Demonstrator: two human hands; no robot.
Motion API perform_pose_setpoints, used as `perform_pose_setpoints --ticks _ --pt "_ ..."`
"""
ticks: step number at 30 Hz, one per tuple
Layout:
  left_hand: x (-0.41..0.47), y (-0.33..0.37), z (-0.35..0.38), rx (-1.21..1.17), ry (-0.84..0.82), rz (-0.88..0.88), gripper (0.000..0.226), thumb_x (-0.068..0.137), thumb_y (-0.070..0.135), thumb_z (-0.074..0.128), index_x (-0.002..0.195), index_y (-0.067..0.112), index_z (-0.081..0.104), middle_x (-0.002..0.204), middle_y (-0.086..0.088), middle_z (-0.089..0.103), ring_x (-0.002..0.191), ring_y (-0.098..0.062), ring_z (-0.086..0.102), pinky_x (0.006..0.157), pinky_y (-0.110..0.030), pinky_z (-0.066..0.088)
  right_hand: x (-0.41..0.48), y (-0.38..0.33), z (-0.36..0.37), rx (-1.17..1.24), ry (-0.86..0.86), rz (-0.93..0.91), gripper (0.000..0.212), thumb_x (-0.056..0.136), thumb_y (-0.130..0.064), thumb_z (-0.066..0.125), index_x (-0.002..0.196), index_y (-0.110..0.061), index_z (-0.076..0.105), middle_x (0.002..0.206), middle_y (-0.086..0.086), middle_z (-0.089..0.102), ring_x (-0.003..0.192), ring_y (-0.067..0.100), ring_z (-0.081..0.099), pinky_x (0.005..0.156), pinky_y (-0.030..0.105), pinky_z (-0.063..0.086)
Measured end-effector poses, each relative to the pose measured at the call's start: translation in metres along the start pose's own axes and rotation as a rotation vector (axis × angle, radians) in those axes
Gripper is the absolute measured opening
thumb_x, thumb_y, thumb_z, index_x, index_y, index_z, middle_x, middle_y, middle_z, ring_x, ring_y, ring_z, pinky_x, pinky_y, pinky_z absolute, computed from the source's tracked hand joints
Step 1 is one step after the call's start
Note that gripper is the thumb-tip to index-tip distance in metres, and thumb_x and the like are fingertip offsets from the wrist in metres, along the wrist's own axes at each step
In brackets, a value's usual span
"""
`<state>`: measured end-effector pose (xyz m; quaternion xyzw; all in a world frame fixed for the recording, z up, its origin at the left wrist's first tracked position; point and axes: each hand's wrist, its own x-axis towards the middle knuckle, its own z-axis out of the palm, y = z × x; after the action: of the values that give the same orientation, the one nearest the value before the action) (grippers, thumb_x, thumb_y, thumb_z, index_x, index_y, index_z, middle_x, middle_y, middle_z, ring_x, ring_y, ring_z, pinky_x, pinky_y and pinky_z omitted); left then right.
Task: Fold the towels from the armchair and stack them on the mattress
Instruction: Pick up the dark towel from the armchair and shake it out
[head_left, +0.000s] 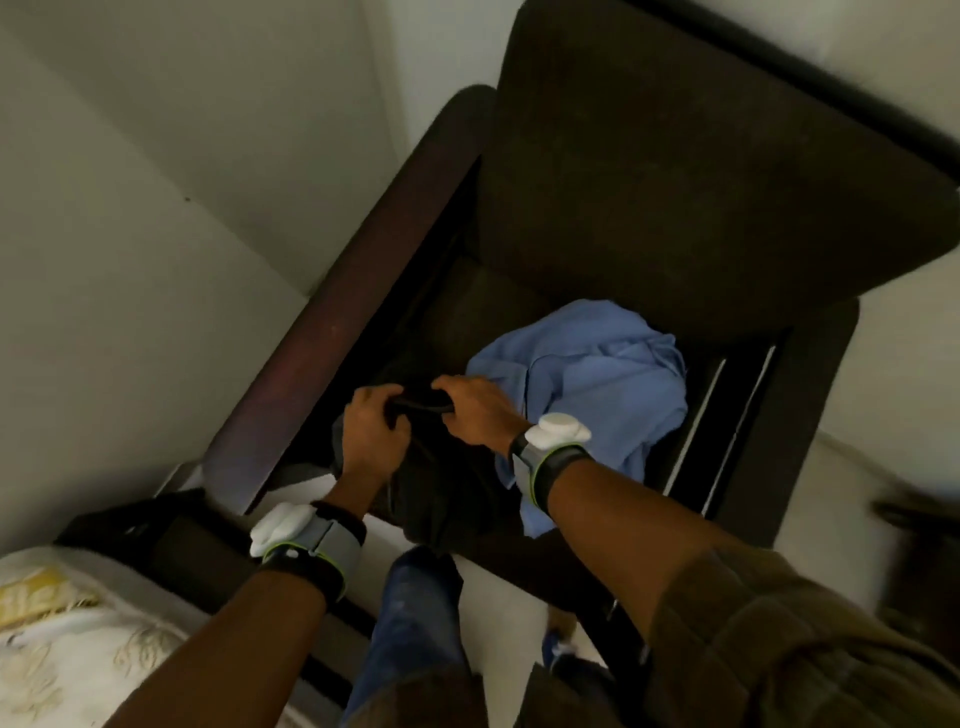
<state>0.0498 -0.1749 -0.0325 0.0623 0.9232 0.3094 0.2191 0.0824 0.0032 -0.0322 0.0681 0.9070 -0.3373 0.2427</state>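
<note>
A dark brown armchair fills the middle and upper right of the head view. On its seat lies a crumpled light blue towel. In front of it a dark grey towel hangs over the seat's front edge. My left hand and my right hand both grip the dark towel's top edge, close together, fingers closed on the cloth. The mattress, white with a pale pattern, shows at the bottom left corner.
White walls stand left of and behind the chair. The chair's left armrest runs diagonally beside my left hand. A dark object is blurred at the right edge. My legs in blue jeans stand on the pale floor.
</note>
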Motion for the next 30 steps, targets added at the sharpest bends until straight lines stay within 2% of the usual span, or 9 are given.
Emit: perform_pose_setpoints --ticks 3,6,8,12,17,19,23,26,30 --pt "0.028 -0.005 -0.008 0.102 -0.094 0.052 0.044 0.079 0.007 0.069 0.123 0.01 0.064 0.12 -0.02 0.058 0.107 -0.038 0.058 0.095 -0.044 0.049 0.018 -0.003 0.009 -0.084 -0.056 -0.007 0.024 0.085 -0.019 0.061 0.108 -0.017 0.064 0.101 0.012 0.07 0.092 0.032 0.067 0.073 0.038 0.053" --pt "0.035 -0.011 -0.012 0.249 -0.287 0.062 0.045 0.084 0.024 0.067 0.127 0.017 0.062 0.124 -0.013 0.06 0.112 -0.035 0.058 0.092 -0.046 0.05 0.023 -0.002 0.02 -0.116 0.051 0.021 0.015 0.095 -0.021 0.05 0.099 -0.011 0.061 0.091 0.017 0.069 0.083 0.038 0.065 0.069 0.04 0.046" --pt "0.037 -0.01 -0.014 0.299 -0.311 0.044 0.037 0.087 0.03 0.063 0.122 0.018 0.062 0.117 -0.012 0.061 0.107 -0.034 0.06 0.089 -0.045 0.05 0.017 -0.001 0.02 -0.037 0.162 -0.007 0.018 0.095 -0.023 0.044 0.098 -0.013 0.058 0.08 0.015 0.067 0.073 0.036 0.064 0.068 0.045 0.048" --pt "0.031 0.009 -0.022 0.055 -0.368 0.044 0.016 0.094 0.022 0.056 0.103 0.011 0.062 0.099 -0.011 0.062 0.092 -0.031 0.062 0.078 -0.039 0.051 0.0 -0.006 -0.018 0.165 0.432 0.008 0.023 0.099 -0.026 0.04 0.107 -0.015 0.06 0.078 0.01 0.065 0.068 0.024 0.063 0.064 0.044 0.051" --pt "0.024 0.059 -0.04 -0.054 -0.229 0.161 0.014 0.089 0.022 0.05 0.1 0.017 0.058 0.095 -0.003 0.062 0.086 -0.022 0.061 0.074 -0.035 0.049 -0.034 -0.029 -0.096 0.221 0.56 -0.067 0.021 0.096 -0.03 0.049 0.105 -0.019 0.063 0.082 0.002 0.068 0.071 0.019 0.064 0.063 0.039 0.051" --pt "0.022 0.083 -0.046 -0.049 -0.157 0.158 0.008 0.083 0.025 0.051 0.091 0.023 0.053 0.087 0.001 0.06 0.077 -0.019 0.06 0.066 -0.035 0.048 -0.049 -0.043 -0.127 0.244 0.638 -0.136 0.017 0.095 -0.025 0.054 0.103 -0.015 0.065 0.082 0.002 0.069 0.069 0.016 0.064 0.062 0.035 0.052" --pt "0.007 0.111 -0.058 -0.118 0.032 0.066 0.015 0.075 0.006 0.051 0.075 0.022 0.051 0.069 0.0 0.055 0.063 -0.022 0.055 0.057 -0.033 0.042 -0.082 -0.056 -0.192 0.314 0.85 -0.208 0.01 0.092 -0.009 0.061 0.098 -0.009 0.069 0.084 -0.004 0.068 0.073 0.006 0.063 0.068 0.021 0.05" --pt "0.003 0.117 -0.074 -0.118 0.19 -0.031 0.024 0.074 -0.003 0.051 0.086 0.012 0.066 0.077 -0.005 0.064 0.071 -0.023 0.057 0.064 -0.029 0.038 -0.103 -0.045 -0.238 0.432 1.061 -0.15 0.013 0.092 -0.006 0.06 0.097 -0.014 0.069 0.087 -0.004 0.067 0.078 0.001 0.062 0.075 0.023 0.051" --pt "-0.008 0.143 -0.095 -0.094 0.245 0.076 0.031 0.071 0.01 0.044 0.089 0.009 0.068 0.076 -0.011 0.065 0.071 -0.032 0.06 0.063 -0.03 0.04 -0.141 -0.029 -0.295 0.419 1.221 -0.177 0.01 0.092 -0.004 0.059 0.096 -0.007 0.068 0.087 -0.005 0.064 0.081 -0.009 0.059 0.077 0.017 0.048"
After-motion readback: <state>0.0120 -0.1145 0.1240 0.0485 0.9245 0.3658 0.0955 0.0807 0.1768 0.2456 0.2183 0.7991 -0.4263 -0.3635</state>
